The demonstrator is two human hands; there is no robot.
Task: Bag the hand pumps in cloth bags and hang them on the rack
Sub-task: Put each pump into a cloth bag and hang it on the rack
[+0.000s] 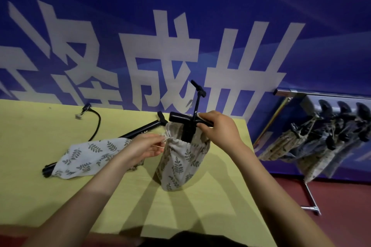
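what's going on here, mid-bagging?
Yes. A person is closing a leaf-print cloth bag around a black hand pump standing on the yellow table. The right hand holds the pump's handle; the left hand pulls the drawstring at the bag's mouth. The handle sticks out above the mouth. A second pump lies on the table, partly under another cloth bag, not yet bagged. Several bagged pumps hang on the rack at right.

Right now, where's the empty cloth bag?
Head view, left of centre: the empty cloth bag lies flat on the table, draped over the spare pump, beside the left hand.
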